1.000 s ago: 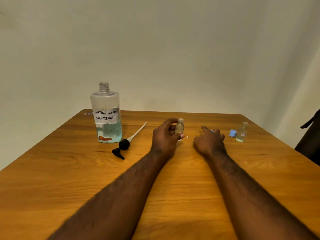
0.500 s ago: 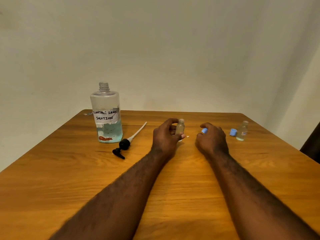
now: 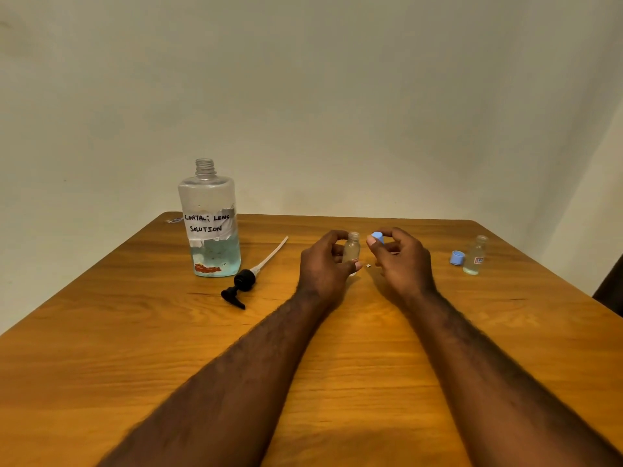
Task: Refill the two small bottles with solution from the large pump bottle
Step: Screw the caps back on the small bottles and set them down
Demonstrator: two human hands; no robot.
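Observation:
My left hand [image 3: 323,264] grips a small clear bottle [image 3: 351,249] upright on the wooden table [image 3: 135,332], its neck uncapped. Just right of that neck, my right hand [image 3: 401,261] pinches a small blue cap [image 3: 377,236] between thumb and fingertips. The large bottle [image 3: 210,224], labelled "contact lens solution", stands open at the back left with pale blue liquid in its lower part. Its black pump head with white tube [image 3: 247,279] lies on the table beside it. A second small bottle [image 3: 475,256] stands uncapped at the right, a blue cap [image 3: 456,257] lying next to it.
A tiny white scrap [image 3: 368,265] lies on the table between my hands. The table's back edge meets a plain wall. A dark object [image 3: 612,291] shows past the table's right edge.
My right hand picked the blue cap up from the table and brought it left and up, close to the neck of the bottle in my left hand. The left hand stayed put.

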